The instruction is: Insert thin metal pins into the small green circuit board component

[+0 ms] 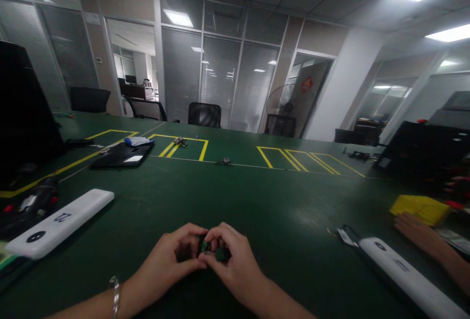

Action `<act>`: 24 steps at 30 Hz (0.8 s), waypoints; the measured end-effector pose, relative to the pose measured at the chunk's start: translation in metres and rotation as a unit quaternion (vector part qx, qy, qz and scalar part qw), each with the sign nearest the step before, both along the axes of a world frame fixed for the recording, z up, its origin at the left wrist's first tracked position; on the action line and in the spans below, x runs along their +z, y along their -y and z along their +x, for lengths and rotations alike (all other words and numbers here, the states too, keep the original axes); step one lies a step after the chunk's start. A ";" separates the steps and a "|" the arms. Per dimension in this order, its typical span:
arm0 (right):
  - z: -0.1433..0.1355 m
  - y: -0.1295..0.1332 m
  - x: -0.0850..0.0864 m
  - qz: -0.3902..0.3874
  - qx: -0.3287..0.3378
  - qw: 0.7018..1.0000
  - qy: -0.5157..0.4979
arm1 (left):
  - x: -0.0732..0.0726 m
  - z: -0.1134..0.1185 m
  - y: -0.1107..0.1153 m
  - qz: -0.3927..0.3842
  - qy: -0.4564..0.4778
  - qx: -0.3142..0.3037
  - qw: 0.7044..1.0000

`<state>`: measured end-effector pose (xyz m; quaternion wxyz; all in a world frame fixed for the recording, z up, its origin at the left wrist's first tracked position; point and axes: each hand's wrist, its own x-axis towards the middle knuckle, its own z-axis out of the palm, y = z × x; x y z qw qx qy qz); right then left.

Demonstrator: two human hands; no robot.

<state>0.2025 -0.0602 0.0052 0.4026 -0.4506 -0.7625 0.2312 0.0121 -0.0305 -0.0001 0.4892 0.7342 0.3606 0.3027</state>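
My left hand (176,250) and my right hand (237,262) meet low in the middle of the head view, just over the green table (257,201). Between the fingertips sits a small dark part with a green face (204,245), too small and shaded to name. My left thumb and fingers pinch it from the left. A dark green rounded piece (222,254) shows within my curled right fingers; whether it belongs to the same part, I cannot tell. A bracelet circles my left wrist.
A white slab-like device (62,223) marked 22 lies left, a similar white device (407,272) right. Another person's hand (414,228) touches a yellow box (420,208). Farther back are a flat black object (123,155), small metal pieces (179,141) and a dark small item (223,161).
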 end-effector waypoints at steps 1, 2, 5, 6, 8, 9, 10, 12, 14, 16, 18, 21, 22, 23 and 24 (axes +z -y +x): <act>0.000 0.000 0.000 0.004 0.003 1.000 0.005 | -0.001 0.000 -0.001 -0.003 0.004 -0.001 1.000; 0.001 0.001 0.001 0.008 0.006 1.000 0.011 | -0.001 0.000 -0.001 -0.006 0.008 -0.002 1.000; 0.002 0.003 0.004 0.022 0.019 0.999 0.031 | -0.003 0.000 -0.001 -0.017 0.023 -0.004 1.000; 0.002 0.003 0.004 0.026 0.022 0.999 0.036 | -0.002 0.000 0.000 -0.020 0.026 -0.005 0.999; 0.002 0.003 0.005 0.031 0.025 0.998 0.049 | 0.000 0.001 0.003 -0.023 0.024 -0.009 0.999; 0.002 0.003 0.005 0.034 0.026 0.997 0.058 | 0.003 0.001 0.004 -0.022 0.020 -0.012 0.999; 0.002 0.003 0.005 0.037 0.026 0.997 0.069 | 0.005 0.001 0.006 -0.023 0.016 -0.015 0.999; 0.003 0.002 0.003 0.048 0.026 0.994 0.090 | 0.011 0.001 0.008 -0.030 0.018 -0.023 0.999; 0.003 0.002 0.002 0.061 0.029 0.993 0.101 | 0.015 0.000 0.008 -0.044 0.037 -0.033 0.998; 0.003 0.002 0.001 0.068 0.035 0.992 0.105 | 0.018 0.000 0.008 -0.067 0.069 -0.045 0.994; 0.003 0.002 0.001 0.071 0.037 0.991 0.111 | 0.018 -0.001 0.006 -0.088 0.096 -0.049 0.990; 0.002 0.003 0.001 0.071 0.035 0.989 0.126 | 0.015 -0.001 0.005 -0.101 0.108 -0.039 0.988; 0.002 0.003 0.001 0.070 0.035 0.988 0.129 | 0.013 -0.001 0.005 -0.105 0.109 -0.036 0.988; 0.002 0.003 0.000 0.069 0.035 0.988 0.133 | 0.012 0.000 0.005 -0.110 0.112 -0.034 0.987; 0.002 0.003 0.000 0.069 0.036 0.988 0.134 | 0.010 0.000 0.005 -0.116 0.114 -0.032 0.986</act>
